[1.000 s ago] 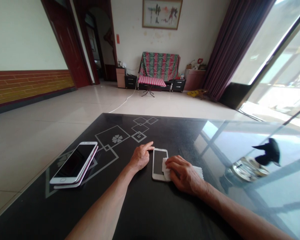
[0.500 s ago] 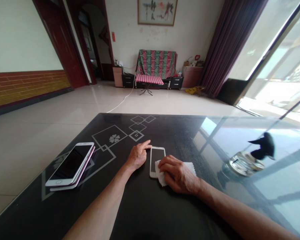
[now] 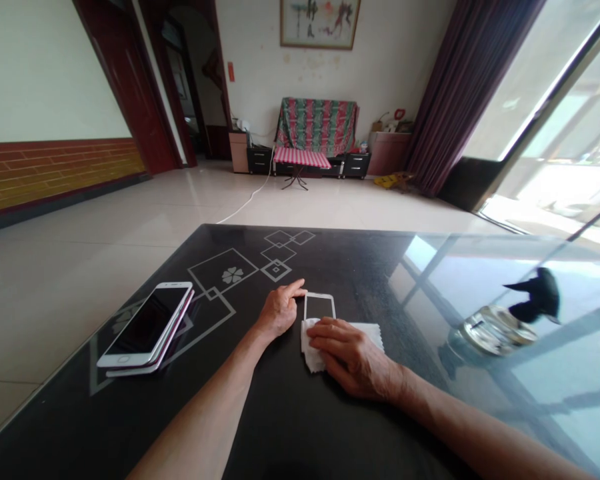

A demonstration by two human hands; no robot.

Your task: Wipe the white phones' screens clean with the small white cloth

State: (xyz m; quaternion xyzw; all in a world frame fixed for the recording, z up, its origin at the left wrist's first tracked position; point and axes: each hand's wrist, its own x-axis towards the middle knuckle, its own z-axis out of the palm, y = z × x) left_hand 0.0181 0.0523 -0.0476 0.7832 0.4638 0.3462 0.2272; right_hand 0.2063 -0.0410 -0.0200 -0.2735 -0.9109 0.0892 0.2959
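A white-framed smartphone (image 3: pixel 320 307) lies flat on the dark tabletop, its lower part covered by a white cloth (image 3: pixel 316 359). My right hand (image 3: pixel 347 353) presses the cloth down over the phone, with the fingers closed together on the fabric. At the phone's upper left corner is my left hand (image 3: pixel 280 310), its index finger stretched out and the other fingers bent; a fingertip touches the corner. To the left, another white smartphone (image 3: pixel 147 327) with a dark screen rests on top of at least one more phone.
A clear spray bottle (image 3: pixel 495 330) with a black trigger head stands on the right of the glossy black table (image 3: pixel 370 267). Beyond it are a tiled floor, a small table with a striped cover (image 3: pixel 303 157) and a patterned cloth (image 3: pixel 317 127) draped over something.
My right hand and the cloth have shifted slightly left and now cover the phone's lower part across its width. My left hand keeps its place at the corner. The view has moved slightly.
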